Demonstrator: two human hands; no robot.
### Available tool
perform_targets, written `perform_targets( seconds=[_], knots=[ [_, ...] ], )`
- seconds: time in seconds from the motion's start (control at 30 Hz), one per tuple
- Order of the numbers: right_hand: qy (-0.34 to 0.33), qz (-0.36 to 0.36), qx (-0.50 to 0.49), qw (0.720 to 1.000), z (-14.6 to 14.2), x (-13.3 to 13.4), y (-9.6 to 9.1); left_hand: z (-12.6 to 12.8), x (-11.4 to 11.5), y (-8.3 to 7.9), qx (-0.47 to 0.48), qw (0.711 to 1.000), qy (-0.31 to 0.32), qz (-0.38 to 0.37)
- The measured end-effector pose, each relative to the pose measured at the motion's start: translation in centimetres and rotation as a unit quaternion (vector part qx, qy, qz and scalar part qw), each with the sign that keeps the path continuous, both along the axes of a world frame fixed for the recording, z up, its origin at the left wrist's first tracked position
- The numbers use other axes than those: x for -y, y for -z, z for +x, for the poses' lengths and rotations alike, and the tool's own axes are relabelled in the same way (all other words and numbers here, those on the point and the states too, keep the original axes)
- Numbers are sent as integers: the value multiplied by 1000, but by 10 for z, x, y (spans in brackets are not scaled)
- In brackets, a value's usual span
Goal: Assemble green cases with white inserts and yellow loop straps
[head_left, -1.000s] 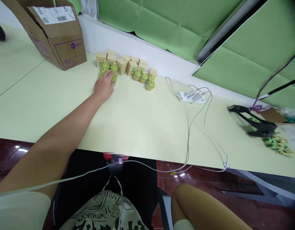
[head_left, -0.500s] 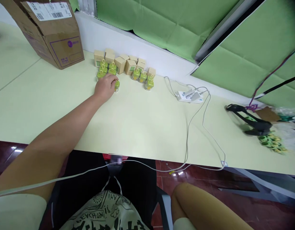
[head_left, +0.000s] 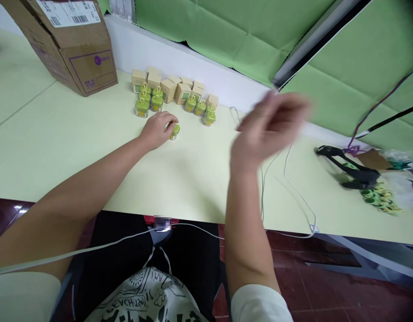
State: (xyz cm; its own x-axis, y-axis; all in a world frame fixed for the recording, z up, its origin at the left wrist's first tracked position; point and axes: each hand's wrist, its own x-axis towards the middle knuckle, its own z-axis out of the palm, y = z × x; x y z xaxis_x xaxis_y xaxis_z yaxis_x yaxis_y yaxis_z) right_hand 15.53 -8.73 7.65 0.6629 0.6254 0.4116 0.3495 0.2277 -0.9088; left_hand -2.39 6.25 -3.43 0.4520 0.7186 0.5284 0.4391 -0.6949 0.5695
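My left hand [head_left: 158,130] is closed on a small clear bottle with a green cap [head_left: 174,131], low over the table or on it; I cannot tell which. My right hand [head_left: 265,127] is raised above the table, smeared by motion, so its fingers do not show clearly. Behind my left hand stands a cluster of similar green-capped bottles [head_left: 142,107], each with a loop on top. A second group of green-capped bottles [head_left: 200,108] is further right. Small tan cartons [head_left: 168,90] form a row behind both groups.
A large cardboard box [head_left: 89,67] stands at the back left. White cables [head_left: 287,172] cross the right side of the table [head_left: 193,179]. Further right lie a black stand-like object [head_left: 357,172] and a bag of green and yellow pieces [head_left: 381,200].
My left hand has moved right and toward me with the green-capped bottle, away from the cluster. My right arm has come up from beside my lap to over the table.
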Motion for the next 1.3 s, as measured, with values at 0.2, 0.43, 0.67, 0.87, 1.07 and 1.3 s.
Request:
perform_targets(
  seconds=[0.2,0.43,0.67,0.87,1.07,1.3],
  knots=[
    [-137,-112,185,967,12,-54,108,3,7,-2,10,1000,5,11],
    [-318,-124,92,935,0,-59,124,8,14,-2,47,998,20,37],
    [-325,-125,83,934,8,-74,144,11,20,-2,131,990,41,33],
    [-264,-187,168,931,13,-71,139,14,13,3,202,979,17,31],
    [-189,-232,257,919,17,-72,136,14,-8,17,241,969,-6,-53],
    [-132,-234,316,910,17,-68,134,17,-9,22,248,964,1,-95]
  ],
)
